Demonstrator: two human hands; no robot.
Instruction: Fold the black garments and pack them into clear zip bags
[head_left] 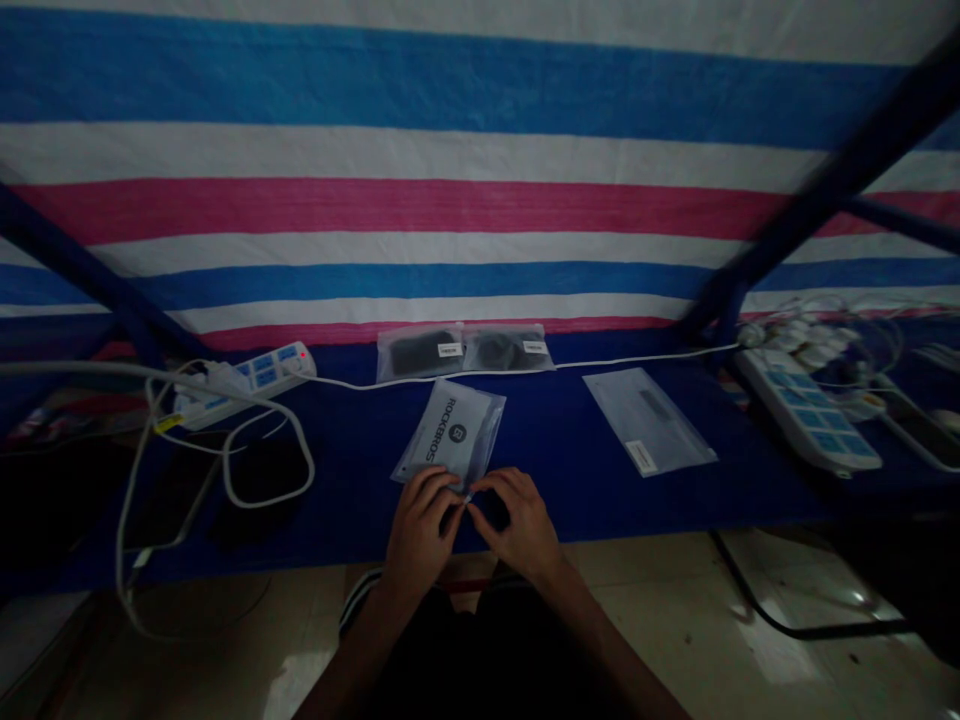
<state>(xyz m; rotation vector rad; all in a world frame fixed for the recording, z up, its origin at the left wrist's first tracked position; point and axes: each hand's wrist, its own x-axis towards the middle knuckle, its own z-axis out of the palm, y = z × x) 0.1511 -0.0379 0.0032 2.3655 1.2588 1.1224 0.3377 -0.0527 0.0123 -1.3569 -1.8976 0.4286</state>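
Observation:
A frosted plastic zip bag [480,420] with a ROCKBROS print lies at a slant on the blue table [570,500]. At its near corner my left hand [424,525] is closed, thumb and index finger pinching the edge. My right hand [523,522] pinches the same spot from the other side, its fingertips meeting the left ones. A small pale bit shows between the fingertips; I cannot tell whether it is the bag's corner or its zip slider. Part of the bag's near edge is hidden behind my left fingers.
Two clear bags with dark contents, one on the left [420,352] and one on the right [504,348], lie at the back. A frosted bag [660,415] with a label lies to the right. Power strips [274,370] [814,415], white cables [307,460] and a phone [172,500] flank the area.

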